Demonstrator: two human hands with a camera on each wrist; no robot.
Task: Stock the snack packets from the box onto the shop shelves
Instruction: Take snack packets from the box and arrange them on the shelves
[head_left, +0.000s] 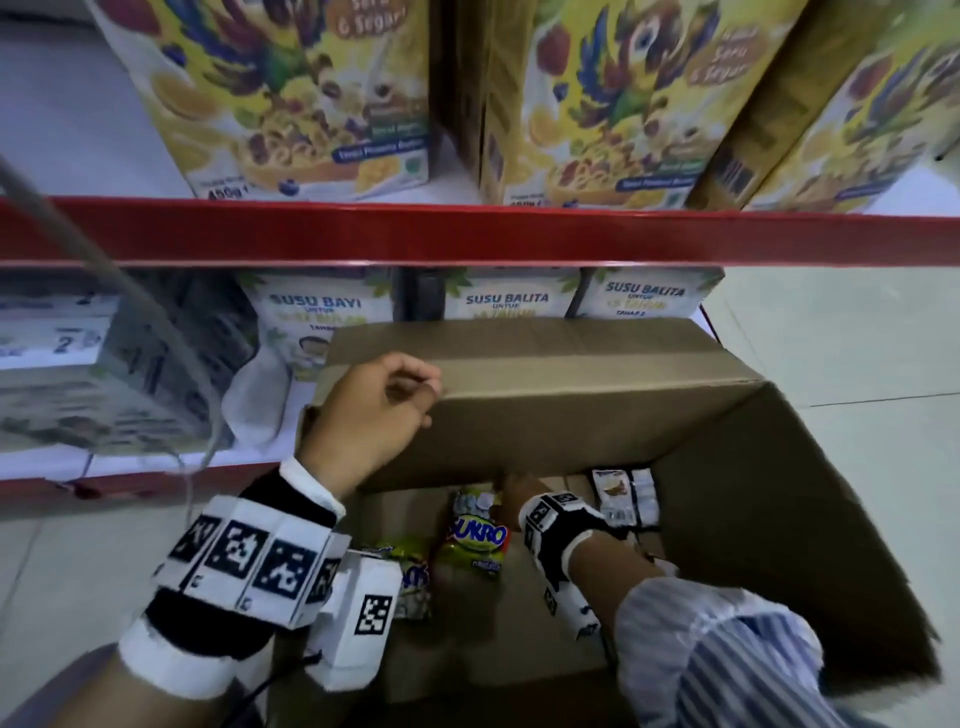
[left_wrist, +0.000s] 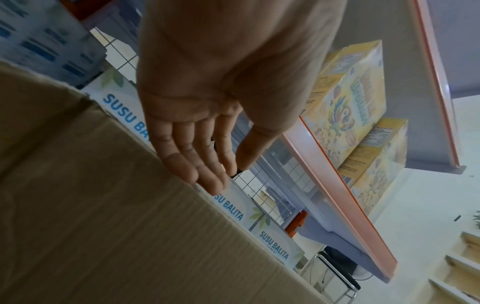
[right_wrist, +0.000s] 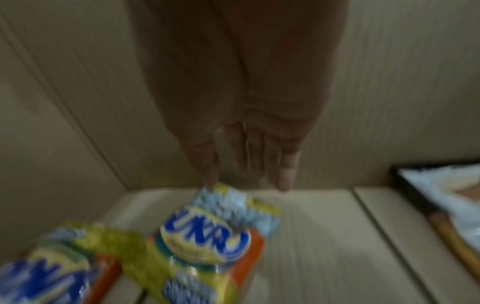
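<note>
An open cardboard box (head_left: 571, 415) stands in front of the shelves. A yellow-green Sukro packet (head_left: 478, 540) lies on its floor, a second Sukro packet (head_left: 410, 577) to its left. My right hand (head_left: 511, 493) reaches down into the box. In the blurred right wrist view its fingers (right_wrist: 285, 181) point straight down, and the thumb tip touches the top edge of the Sukro packet (right_wrist: 207, 236). My left hand (head_left: 379, 410) rests on the raised far flap. The left hand (left_wrist: 197, 156) holds nothing, and its fingers lie over the edge of the flap (left_wrist: 103, 205).
A black-and-white packet (head_left: 623, 496) lies at the box's back right. Behind the box, Susu Balita cartons (head_left: 506, 299) fill the low shelf, with grey cartons (head_left: 130, 364) further left. Above the red shelf edge (head_left: 467, 234) stand cereal boxes (head_left: 291, 93). A grey cable (head_left: 104, 260) hangs left.
</note>
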